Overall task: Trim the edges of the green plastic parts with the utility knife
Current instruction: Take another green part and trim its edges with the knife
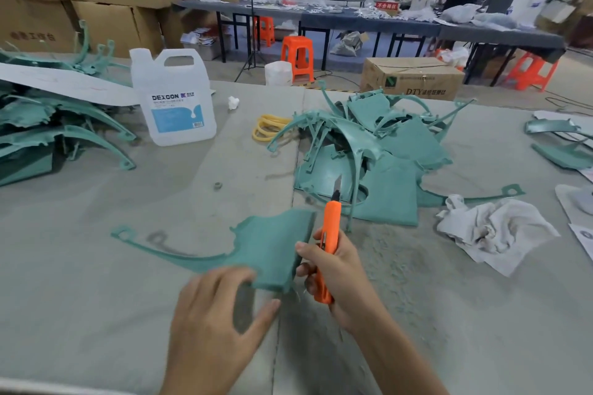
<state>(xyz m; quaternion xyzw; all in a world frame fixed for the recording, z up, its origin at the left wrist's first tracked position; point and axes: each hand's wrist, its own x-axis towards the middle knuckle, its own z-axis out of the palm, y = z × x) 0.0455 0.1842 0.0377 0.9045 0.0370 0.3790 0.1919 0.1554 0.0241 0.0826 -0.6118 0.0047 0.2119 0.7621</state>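
Near the middle of a grey, cloth-covered worktable (128, 282), a person's two bare hands work on one green plastic part (272, 250). It lies flat: a broad curved panel with a long thin arm sweeping left to a small loop at its tip. Its far-left edge looks ragged with thin flash, so trimming of this piece seems unfinished.

The left hand (218, 308) rests over the panel's near edge, fingers spread and pressing it down; whether it pinches the plastic cannot be told. The right hand (333, 272) is wrapped firmly around an orange utility knife (330, 240), just right of the panel. Its short blade points away from the person and does not appear to touch the part's edge.

Much work looks left. A heap of green parts (385, 154) sits beyond the knife, right of centre, and a second stack (57, 135) fills the far left; which pile is trimmed cannot be told.

Also on the table: a white jug (175, 99) far left of centre, yellow rubber bands (268, 128), and a crumpled white rag (491, 228) at right.
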